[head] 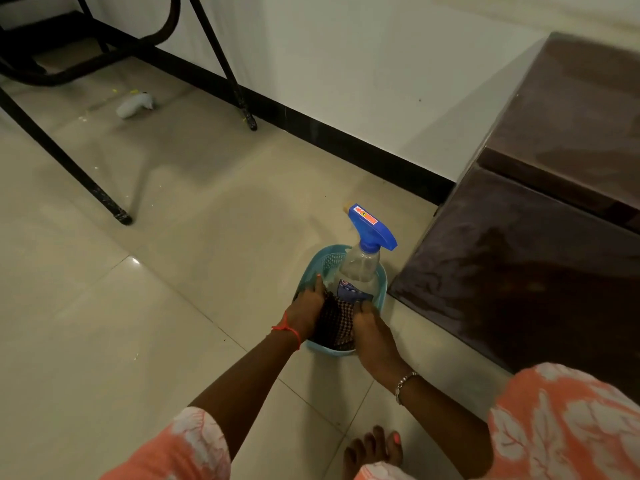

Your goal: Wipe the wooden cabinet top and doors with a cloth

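Both hands, left hand (306, 308) and right hand (369, 327), close their grip on the checked cloth (335, 323) inside the blue basket (381, 289) beside the cabinet (519, 258); soft, light, probably best bunched at its middle.

The floor (145, 306) is pale glossy tile with thin grout lines, and a small bright glint of light sits on one tile at the left. A white wall (346, 64) runs across the back, edged at its foot by a black skirting (329, 133). At upper left stands a black metal frame (104, 188) with slanting legs (which piece of furniture it belongs to cannot be told). A small white object (135, 105) lies on the floor beneath it, blurred.
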